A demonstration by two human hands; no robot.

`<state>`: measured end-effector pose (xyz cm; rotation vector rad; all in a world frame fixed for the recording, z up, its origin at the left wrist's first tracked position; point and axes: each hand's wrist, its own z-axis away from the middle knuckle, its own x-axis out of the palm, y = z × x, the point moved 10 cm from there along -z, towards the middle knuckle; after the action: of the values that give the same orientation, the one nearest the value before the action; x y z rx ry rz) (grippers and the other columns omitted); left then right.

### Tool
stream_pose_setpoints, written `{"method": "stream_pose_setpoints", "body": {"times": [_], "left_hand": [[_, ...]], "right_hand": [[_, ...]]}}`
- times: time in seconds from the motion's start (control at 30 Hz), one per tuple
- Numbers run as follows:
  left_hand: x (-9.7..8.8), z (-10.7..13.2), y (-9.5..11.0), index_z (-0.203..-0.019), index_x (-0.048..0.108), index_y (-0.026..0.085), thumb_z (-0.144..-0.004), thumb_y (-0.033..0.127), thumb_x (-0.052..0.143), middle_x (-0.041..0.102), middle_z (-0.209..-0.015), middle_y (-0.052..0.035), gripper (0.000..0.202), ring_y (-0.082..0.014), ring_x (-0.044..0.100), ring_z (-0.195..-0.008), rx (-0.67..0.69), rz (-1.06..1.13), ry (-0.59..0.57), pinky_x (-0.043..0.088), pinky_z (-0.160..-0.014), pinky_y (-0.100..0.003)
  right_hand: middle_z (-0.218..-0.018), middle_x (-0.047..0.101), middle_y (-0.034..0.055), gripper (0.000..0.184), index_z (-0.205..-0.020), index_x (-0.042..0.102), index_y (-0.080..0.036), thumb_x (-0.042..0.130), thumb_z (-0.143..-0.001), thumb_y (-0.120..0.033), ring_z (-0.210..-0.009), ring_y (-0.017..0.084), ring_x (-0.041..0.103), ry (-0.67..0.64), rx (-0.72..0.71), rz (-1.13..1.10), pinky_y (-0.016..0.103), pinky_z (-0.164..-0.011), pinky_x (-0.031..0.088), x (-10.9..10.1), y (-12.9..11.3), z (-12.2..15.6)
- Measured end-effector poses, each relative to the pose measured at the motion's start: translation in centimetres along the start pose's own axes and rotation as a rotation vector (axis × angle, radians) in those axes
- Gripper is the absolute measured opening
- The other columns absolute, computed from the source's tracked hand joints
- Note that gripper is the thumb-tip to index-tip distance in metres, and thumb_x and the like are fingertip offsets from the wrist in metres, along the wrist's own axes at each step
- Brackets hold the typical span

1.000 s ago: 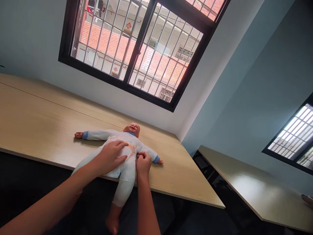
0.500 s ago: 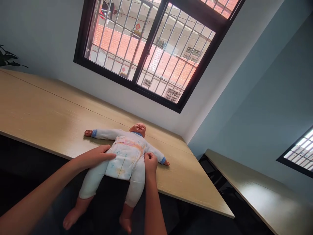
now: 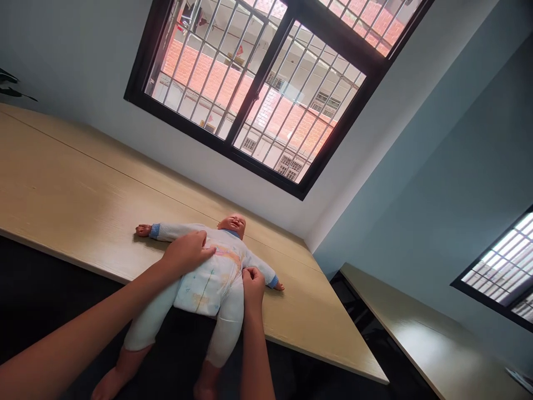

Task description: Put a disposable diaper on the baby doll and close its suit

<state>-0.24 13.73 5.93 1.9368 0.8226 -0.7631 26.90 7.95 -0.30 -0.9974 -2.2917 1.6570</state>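
Window beyond table and doll

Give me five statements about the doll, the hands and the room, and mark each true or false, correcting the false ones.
1. The left hand and right hand are both at the doll's middle. True.
2. The doll lies face down. False: it lies face up on a table.
3. The doll's legs reach past the table's edge. True.
4. The right hand covers the doll's face. False: it is beside the doll's waist.
5. The large window is barred. True.
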Motion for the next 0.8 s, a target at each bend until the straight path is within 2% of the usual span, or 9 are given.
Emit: {"method": "stream_pose_setpoints", "body": {"times": [0.17,0.33,0.57,0.8], "left_hand": [[0.4,1.0,0.0,-0.092,0.059,0.021,-0.102,0.035,0.047,0.071,-0.100,-0.0112,0.021,-0.0293,0.070,-0.089,-0.009,-0.077,0.015,0.034,-0.064,-0.035],[-0.1,1.7,0.8,-0.097,0.060,0.020,-0.103,0.026,0.043,0.070,-0.103,-0.0115,0.020,-0.0276,0.071,-0.088,0.010,-0.114,0.027,0.036,-0.065,-0.035],[-0.1,1.9,1.0,-0.099,0.063,0.019,-0.105,0.026,0.038,0.071,-0.105,-0.0155,0.026,-0.0322,0.073,-0.094,0.015,-0.103,0.031,0.041,-0.067,-0.036],[0.1,2.0,0.5,-0.096,0.060,0.020,-0.105,0.027,0.039,0.070,-0.105,-0.0145,0.023,-0.0307,0.071,-0.094,0.000,-0.074,0.042,0.041,-0.069,-0.034]], "right_hand": [[-0.069,0.067,0.0045,0.024,-0.066,0.064,-0.021,0.055,-0.074,-0.042,-0.072,0.023,0.057,0.006,-0.025,0.002,0.033,-0.071,0.044,-0.1,-0.4,0.2],[-0.067,0.068,0.0048,0.023,-0.064,0.063,-0.021,0.057,-0.074,-0.040,-0.068,0.022,0.056,0.025,-0.031,-0.008,0.033,-0.068,0.044,-0.4,-0.8,0.5],[-0.067,0.069,0.0048,0.023,-0.064,0.065,-0.022,0.056,-0.075,-0.040,-0.068,0.023,0.057,0.036,-0.033,0.008,0.034,-0.068,0.044,-0.9,-1.8,0.9],[-0.069,0.069,0.0054,0.022,-0.065,0.063,-0.022,0.055,-0.075,-0.039,-0.071,0.024,0.059,0.022,-0.034,0.001,0.034,-0.070,0.045,-0.9,-1.9,1.0]]}}
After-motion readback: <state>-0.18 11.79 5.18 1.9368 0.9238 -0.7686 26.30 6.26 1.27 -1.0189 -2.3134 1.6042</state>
